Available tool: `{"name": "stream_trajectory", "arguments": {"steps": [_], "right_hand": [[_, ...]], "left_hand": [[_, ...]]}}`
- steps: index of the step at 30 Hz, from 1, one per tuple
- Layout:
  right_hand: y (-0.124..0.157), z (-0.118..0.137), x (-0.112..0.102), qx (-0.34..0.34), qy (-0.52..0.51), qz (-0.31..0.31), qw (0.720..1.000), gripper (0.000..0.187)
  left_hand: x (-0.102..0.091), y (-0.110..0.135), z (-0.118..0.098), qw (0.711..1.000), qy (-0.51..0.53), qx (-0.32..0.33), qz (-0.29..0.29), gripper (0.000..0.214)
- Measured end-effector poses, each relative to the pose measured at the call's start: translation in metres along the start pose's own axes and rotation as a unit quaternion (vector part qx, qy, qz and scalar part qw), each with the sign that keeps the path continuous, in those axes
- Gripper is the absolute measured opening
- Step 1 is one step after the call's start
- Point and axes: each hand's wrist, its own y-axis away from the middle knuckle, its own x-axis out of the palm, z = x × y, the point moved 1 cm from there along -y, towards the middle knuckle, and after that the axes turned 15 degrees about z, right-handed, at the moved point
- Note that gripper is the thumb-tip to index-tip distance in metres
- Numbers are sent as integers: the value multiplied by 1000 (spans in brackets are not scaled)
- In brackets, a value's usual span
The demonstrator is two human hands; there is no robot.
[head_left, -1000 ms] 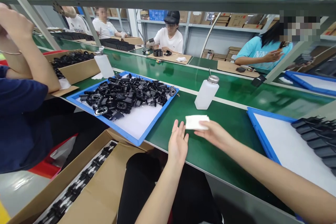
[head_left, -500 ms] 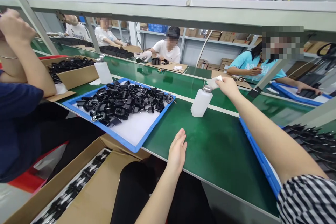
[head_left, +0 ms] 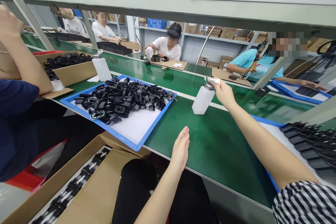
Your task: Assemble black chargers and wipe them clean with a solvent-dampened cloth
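My right hand (head_left: 224, 92) pinches a folded white cloth (head_left: 214, 81) at the metal top of a translucent white dispenser bottle (head_left: 203, 100). A thin dark tip pokes out by the cloth; I cannot tell what it belongs to. Fingers stretched out and with nothing in it, my left hand (head_left: 181, 148) is held edge-on over the near edge of the green table (head_left: 220, 154). To its left is a blue-rimmed tray (head_left: 136, 145) with a heap of small black plastic plug-like parts (head_left: 120, 99) on a white lining.
Rows of black parts (head_left: 312, 143) fill another tray at right. A second bottle (head_left: 102, 68) stands beside a carton of black parts (head_left: 65, 63). An open carton (head_left: 86, 182) sits below the table edge. A shelf beam (head_left: 168, 1) crosses overhead. Co-workers sit at left and opposite.
My right hand has come slightly down and left, bringing the white cloth onto the bottle's top. My left hand has shifted slightly to the right in view, still stretched out. The view has tilted a little.
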Motion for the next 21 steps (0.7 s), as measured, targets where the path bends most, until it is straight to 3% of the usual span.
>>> {"name": "stream_trajectory", "arguments": {"steps": [8,21], "right_hand": [[-2,3,-1,21,27,6,999,33],[-14,1,-9,-16,110,16,994,28]], "left_hand": [[0,1,0,1000,-4,0,6,25],[2,4,1,999,-30,23,4,24]]}}
